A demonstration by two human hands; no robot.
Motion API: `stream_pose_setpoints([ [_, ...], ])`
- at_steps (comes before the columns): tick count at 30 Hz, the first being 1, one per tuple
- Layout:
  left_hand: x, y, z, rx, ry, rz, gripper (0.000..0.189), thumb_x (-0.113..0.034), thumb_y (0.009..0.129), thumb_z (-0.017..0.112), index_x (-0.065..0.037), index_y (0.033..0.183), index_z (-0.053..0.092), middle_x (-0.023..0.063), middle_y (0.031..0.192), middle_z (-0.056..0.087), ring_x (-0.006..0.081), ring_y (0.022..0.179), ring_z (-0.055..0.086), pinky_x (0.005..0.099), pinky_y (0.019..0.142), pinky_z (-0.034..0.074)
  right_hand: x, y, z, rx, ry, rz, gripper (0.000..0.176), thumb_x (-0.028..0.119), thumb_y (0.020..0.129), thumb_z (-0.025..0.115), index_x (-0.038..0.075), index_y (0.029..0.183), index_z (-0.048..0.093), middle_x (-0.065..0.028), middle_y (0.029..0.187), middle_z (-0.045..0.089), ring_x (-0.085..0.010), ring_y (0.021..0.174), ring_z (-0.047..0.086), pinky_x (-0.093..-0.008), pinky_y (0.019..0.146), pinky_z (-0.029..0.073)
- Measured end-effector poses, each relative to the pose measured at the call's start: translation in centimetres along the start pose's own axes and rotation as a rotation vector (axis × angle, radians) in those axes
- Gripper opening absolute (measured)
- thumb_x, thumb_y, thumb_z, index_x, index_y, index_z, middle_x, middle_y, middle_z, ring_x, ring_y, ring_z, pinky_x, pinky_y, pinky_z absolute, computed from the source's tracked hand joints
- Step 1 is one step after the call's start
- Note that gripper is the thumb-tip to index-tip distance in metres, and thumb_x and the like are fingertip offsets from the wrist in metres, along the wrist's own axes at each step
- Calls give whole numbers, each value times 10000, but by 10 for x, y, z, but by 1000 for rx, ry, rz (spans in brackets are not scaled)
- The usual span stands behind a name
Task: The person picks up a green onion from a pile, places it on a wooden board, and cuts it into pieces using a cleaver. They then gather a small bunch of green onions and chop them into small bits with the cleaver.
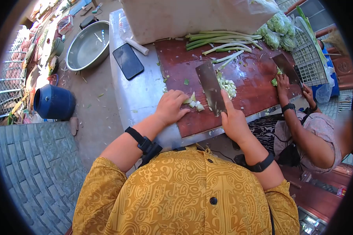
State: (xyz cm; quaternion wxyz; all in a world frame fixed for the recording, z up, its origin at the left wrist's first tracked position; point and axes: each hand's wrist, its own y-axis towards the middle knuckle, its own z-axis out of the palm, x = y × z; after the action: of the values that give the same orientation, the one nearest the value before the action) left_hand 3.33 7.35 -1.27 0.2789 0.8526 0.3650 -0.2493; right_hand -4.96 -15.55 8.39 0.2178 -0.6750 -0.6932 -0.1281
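Observation:
My right hand [234,119] grips a broad cleaver [210,86], its blade lying across the red board [176,66]. To the left, my left hand [171,106] rests on the board with its fingertips at some pale cut vegetable pieces [195,103]. Those pieces lie between my left hand and the blade. On the blade's right side is a pile of chopped white-green pieces [228,87]. Long green onions [223,41] lie along the back of the board.
A phone [128,61] lies on the metal tabletop [119,86]. At right a co-worker's hands [283,84] hold another cleaver [287,67] over greens, beside a crate [309,58] and bagged vegetables [279,31]. A metal basin [86,47] and blue bucket [55,102] stand left.

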Motion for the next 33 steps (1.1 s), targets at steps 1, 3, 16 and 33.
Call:
stream_pose_setpoints([
  [1,2,-1,6,-29,-13,1,341,-189,679,757,-77,972,624,102,1018,611,303,956,566,405,828,451,2,-5,-1,21,2,1,755,38,842,530,170,1490,166,-254,689,602,-444,653,598,-531,606,463],
  [3,1,1,19,-90,-43,2,291,-142,695,736,-69,951,619,107,994,617,310,938,574,399,814,461,7,-13,0,63,1,2,757,33,838,534,165,1489,169,-249,691,603,-441,655,598,-530,607,460],
  [16,-11,12,19,-190,-200,27,268,-108,673,741,-62,912,628,114,1088,585,315,971,576,383,853,476,4,-24,7,51,-39,25,760,25,836,528,152,1490,162,-230,666,596,-423,628,592,-516,584,459],
  [33,-13,9,38,-204,-154,126,165,-83,665,731,-67,791,626,67,929,603,287,901,558,388,797,472,25,-23,10,156,-107,60,759,11,806,504,124,1486,186,-215,680,619,-411,624,608,-513,593,477],
])
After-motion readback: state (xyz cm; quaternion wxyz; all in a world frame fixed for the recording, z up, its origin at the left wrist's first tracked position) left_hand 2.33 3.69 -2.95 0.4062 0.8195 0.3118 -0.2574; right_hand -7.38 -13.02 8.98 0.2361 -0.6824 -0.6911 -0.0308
